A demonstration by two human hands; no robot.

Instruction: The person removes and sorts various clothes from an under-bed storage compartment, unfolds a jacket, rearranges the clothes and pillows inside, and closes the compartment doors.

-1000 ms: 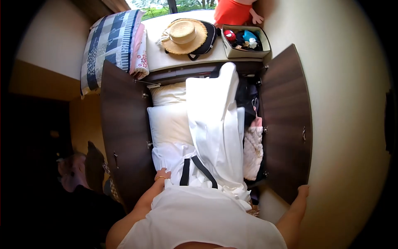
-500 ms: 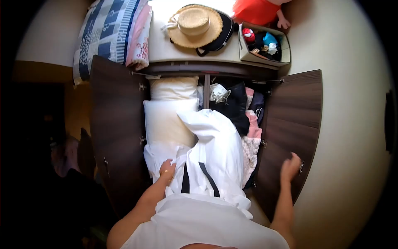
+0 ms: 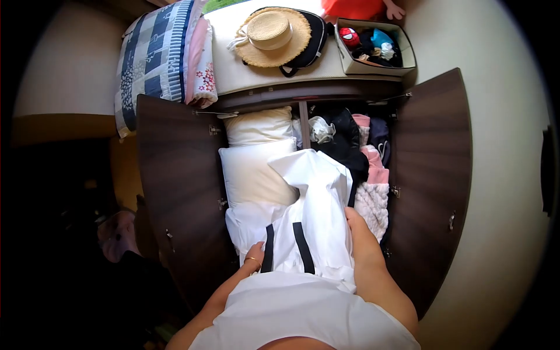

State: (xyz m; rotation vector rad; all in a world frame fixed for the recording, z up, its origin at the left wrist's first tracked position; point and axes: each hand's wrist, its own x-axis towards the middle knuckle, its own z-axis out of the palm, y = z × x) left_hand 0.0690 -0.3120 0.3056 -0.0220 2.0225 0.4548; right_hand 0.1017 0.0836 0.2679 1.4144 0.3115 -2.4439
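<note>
A bulky white cloth (image 3: pixel 324 198) with two black straps (image 3: pixel 301 245) lies against the front of my body, before the open cabinet. On its left edge rests my left hand (image 3: pixel 255 255), beside a black strap; its fingertips are hidden in the white fabric. My right hand (image 3: pixel 352 220) presses along the cloth's right side, its fingers mostly out of sight behind it. Inside the cabinet, a white pillow (image 3: pixel 256 172) and a cream one (image 3: pixel 258 125) are at the left. Black fabric (image 3: pixel 338 140) and a pale quilted item (image 3: pixel 373 204) lie at the right.
Dark doors stand open at left (image 3: pixel 181 192) and right (image 3: pixel 434 175). On the cabinet top are folded bedding (image 3: pixel 154 58), a straw hat (image 3: pixel 268 32) over a black item, and a box (image 3: pixel 379 70) of small things. A red item (image 3: pixel 356 8) is behind.
My right hand has moved from the right door to the white cloth's right side. The cloth's upper part has dropped, uncovering the cabinet's divider and black fabric. My left hand stays at the cloth.
</note>
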